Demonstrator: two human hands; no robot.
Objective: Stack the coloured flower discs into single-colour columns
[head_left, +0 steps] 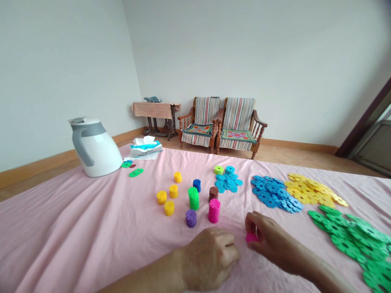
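Observation:
My right hand (271,242) rests on the pink cloth (91,228) with its fingers curled round a small pink stack of plastic flower discs (251,237). My left hand (210,258) lies just left of it as a loose fist; what its fingers hold, if anything, is hidden. Just beyond the hands stand short stacks of discs: a pink stack (214,210), a purple one (191,218), a green one (193,198), a brown one (213,193), a blue one (197,185) and several yellow ones (169,199).
Loose discs lie in piles at the right: light blue (228,181), blue (275,193), yellow (314,192) and green (354,238). A white kettle (94,147) and a tissue pack (146,147) stand at the far left. Two wooden armchairs (221,126) stand by the wall.

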